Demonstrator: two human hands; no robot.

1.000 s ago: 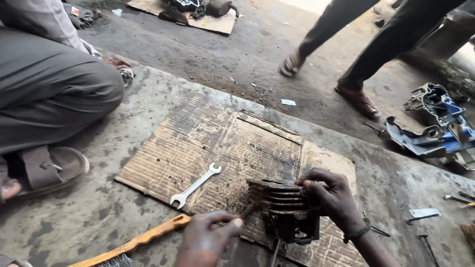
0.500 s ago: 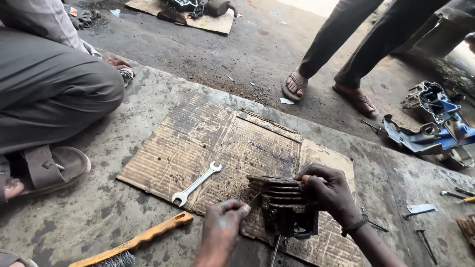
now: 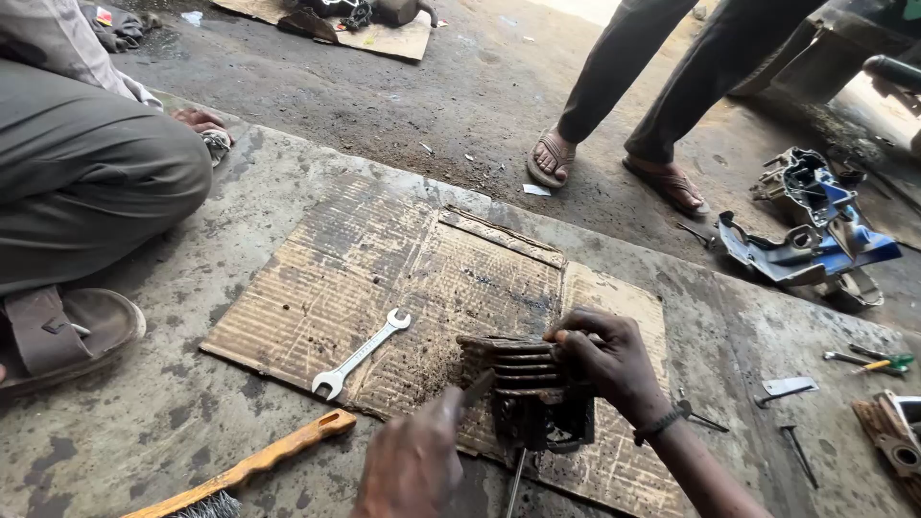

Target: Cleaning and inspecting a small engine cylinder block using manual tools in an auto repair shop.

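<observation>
Fingers of the right hand were clenched over the top fins of the finned engine cylinder, which sat on the worn cardboard sheet. And the left hand, closed round a thin dark tool, had its tip against the fins. Just left, a silver wrench lay flat, a wooden-handled wire brush nearby on the concrete.

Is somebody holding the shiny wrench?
No, the wrench lies alone on the cardboard, apart from the left hand and the right hand.
</observation>
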